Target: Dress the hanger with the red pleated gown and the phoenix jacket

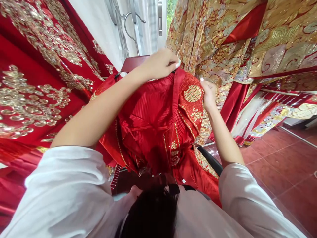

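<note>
A red skirt (148, 119) with gold embroidery and a pleated inner side hangs in front of me. It is on a dark red hanger (135, 62) with a metal hook (126, 24); a black clip shows at the hanger's left end. My left hand (163, 61) reaches across the top and is closed on the skirt's waistband by the hanger's right end, where a small dark part shows under the fingertips. On the right, my right hand (210, 94) pinches the skirt's edge beside a round gold emblem (193, 93), its fingers partly hidden behind the cloth.
Close on the left hangs a red garment (32, 49) covered in sequins. Gold patterned garments (218, 29) hang at the right, with more red and white clothes (262, 112) behind. Below them lies a red tiled floor (274, 155). A metal frame stands behind the hanger.
</note>
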The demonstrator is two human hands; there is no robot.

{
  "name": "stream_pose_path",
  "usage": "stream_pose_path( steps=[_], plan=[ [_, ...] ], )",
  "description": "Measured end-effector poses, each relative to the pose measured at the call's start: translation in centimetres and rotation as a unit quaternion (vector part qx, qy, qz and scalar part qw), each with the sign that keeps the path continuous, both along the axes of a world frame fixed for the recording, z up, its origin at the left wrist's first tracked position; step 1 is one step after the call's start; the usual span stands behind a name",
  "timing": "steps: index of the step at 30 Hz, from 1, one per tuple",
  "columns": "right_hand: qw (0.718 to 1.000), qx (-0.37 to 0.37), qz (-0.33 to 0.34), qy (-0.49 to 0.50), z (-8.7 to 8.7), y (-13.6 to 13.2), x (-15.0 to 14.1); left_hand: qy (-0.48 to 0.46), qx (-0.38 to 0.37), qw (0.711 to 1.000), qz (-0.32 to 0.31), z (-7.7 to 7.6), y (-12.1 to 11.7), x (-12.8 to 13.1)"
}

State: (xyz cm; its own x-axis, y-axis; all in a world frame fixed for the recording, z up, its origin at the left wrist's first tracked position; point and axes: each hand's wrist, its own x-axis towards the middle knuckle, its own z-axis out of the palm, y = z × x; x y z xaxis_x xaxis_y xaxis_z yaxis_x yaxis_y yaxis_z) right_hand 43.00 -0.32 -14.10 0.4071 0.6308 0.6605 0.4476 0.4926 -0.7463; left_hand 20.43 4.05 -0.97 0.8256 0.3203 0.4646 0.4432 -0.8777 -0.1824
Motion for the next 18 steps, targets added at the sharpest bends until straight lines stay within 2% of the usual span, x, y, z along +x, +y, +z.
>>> stream_pose_path(
  steps=[3,6,9,14,16,18],
  plan=[
    [1.0,-0.003,0.009,0.005,-0.9,-0.3,-0.7,0.063,0.096,0.993,0.036,-0.1,0.5,-1.4],
    [1.0,0.002,-0.008,-0.002,-0.8,-0.2,-0.8,0.092,0.119,0.982,0.111,-0.2,1.5,-2.3],
    [0.997,0.022,-0.052,-0.044,1.1,0.0,0.0,0.102,0.113,0.978,0.142,-0.2,1.9,-2.2],
    [0.989,0.07,-0.079,-0.099,6.0,-0.9,1.8,0.109,0.105,0.976,0.155,-0.1,1.2,-1.7],
    [0.988,0.074,-0.066,-0.119,6.4,-1.6,2.2,0.096,0.079,0.981,0.151,0.0,0.9,-1.7],
    [0.987,0.058,-0.042,-0.144,5.2,-2.2,2.3,0.081,0.059,0.984,0.147,-0.1,0.7,-1.8]
  ],
)
